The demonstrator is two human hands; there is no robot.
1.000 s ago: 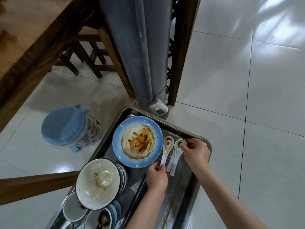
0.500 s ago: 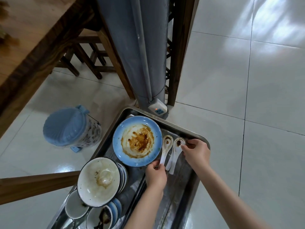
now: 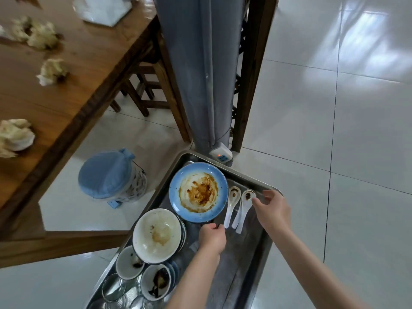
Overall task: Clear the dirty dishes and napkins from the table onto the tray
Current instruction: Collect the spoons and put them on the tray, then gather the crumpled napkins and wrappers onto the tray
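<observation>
A metal tray holds a sauce-smeared blue plate, a stained white bowl on stacked dishes, two small bowls, glasses and three white soup spoons lying side by side. My left hand is curled just below the plate's near rim, beside the spoon handles, with nothing seen in it. My right hand hovers with fingers spread, one fingertip at the rightmost spoon. Crumpled napkins lie on the wooden table at the left.
A blue-lidded bin stands on the tiled floor between table and tray. A grey covered column with a white power strip rises behind the tray, wooden stools beside it. A white bag lies at the table's far end.
My right hand has let go of the spoon and spread its fingers. My left hand has drawn slightly back from the spoon handles. The view has tilted up, bringing the table and napkins in.
</observation>
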